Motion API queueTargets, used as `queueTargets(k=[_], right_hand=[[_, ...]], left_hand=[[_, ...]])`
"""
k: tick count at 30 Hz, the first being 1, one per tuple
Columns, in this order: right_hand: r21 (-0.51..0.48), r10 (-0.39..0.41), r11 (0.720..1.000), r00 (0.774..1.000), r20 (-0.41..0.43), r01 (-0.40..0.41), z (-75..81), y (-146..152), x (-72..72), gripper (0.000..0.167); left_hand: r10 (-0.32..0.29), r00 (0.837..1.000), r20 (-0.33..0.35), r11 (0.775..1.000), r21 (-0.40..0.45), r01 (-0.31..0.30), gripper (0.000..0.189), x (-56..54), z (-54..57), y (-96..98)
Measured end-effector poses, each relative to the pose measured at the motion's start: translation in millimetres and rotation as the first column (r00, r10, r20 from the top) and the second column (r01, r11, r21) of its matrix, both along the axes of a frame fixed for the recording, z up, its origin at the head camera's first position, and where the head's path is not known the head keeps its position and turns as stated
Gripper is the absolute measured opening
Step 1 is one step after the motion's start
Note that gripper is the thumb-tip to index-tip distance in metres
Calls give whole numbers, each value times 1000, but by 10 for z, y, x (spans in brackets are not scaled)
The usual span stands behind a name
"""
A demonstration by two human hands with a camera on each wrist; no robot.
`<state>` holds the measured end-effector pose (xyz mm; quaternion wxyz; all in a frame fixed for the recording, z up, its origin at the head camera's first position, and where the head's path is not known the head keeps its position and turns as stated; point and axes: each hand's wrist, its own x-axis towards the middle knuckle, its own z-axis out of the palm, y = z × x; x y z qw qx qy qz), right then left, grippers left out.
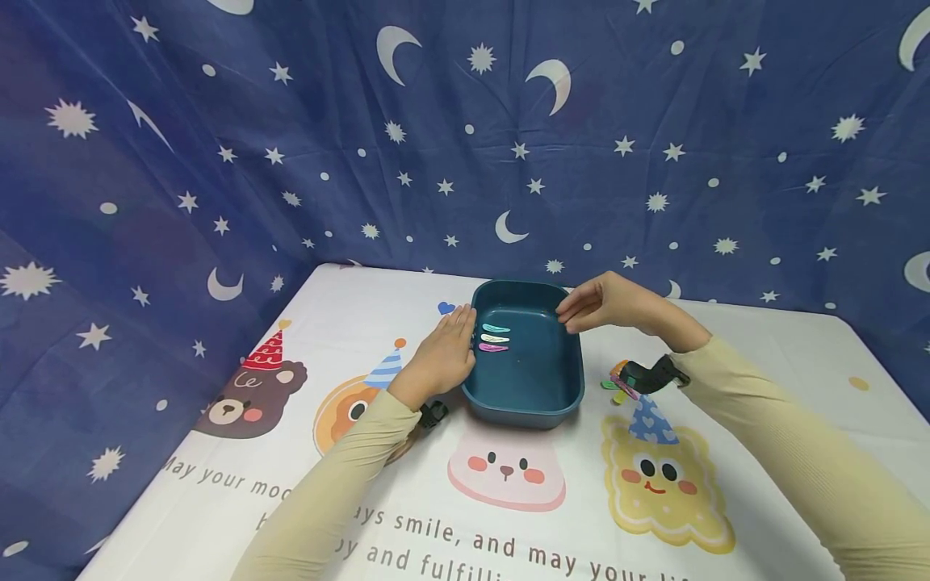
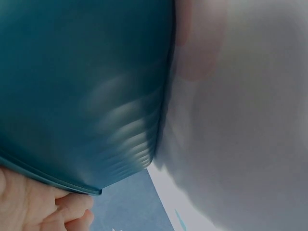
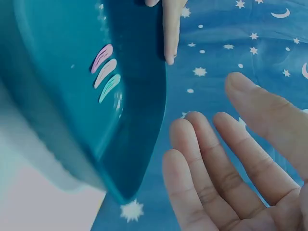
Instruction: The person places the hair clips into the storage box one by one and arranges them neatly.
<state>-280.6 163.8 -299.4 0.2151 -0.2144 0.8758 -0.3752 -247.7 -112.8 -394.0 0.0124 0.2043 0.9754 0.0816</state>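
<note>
A dark teal plastic bin (image 1: 525, 379) stands on the table. Inside, near its left wall, three snap hair clips lie in a row: a light blue clip (image 1: 496, 328), a pale clip (image 1: 494, 338) and a pink clip (image 1: 493, 348). My left hand (image 1: 449, 351) rests along the bin's left rim, its fingers straight. Over the right rim is my right hand (image 1: 606, 303); the right wrist view shows its fingers (image 3: 231, 168) loosely bent and apart, with nothing between them.
Several more hair clips (image 1: 620, 395) in green, yellow, orange and pink lie right of the bin, partly behind the black strap (image 1: 654, 375) on my right wrist. A printed white cloth (image 1: 508, 484) covers the table. A blue star-and-moon curtain (image 1: 465, 161) hangs behind and at the left.
</note>
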Motion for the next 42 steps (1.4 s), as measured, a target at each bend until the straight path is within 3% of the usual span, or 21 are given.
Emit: queueTargets(k=[6, 11, 22, 28, 42], right_hand=[[44, -52, 998, 998, -48, 54, 11, 258, 144, 34], [68, -46, 996, 996, -82, 52, -82, 474, 205, 34], [74, -13, 997, 994, -106, 21, -558, 825, 158, 27], [96, -33, 994, 989, -147, 48, -781, 978, 163, 24], [152, -102, 980, 982, -161, 127, -1010, 1104, 122, 18]], left_hand=[[2, 1000, 3, 1000, 2, -2, 62, 4, -6, -1], [4, 1000, 5, 1000, -1, -4, 62, 4, -10, -5], [-2, 1000, 3, 1000, 7, 2, 62, 1, -1, -1], [-1, 1000, 14, 1000, 0, 1, 62, 2, 23, 2], [4, 999, 32, 1000, -3, -4, 62, 1, 41, -2]])
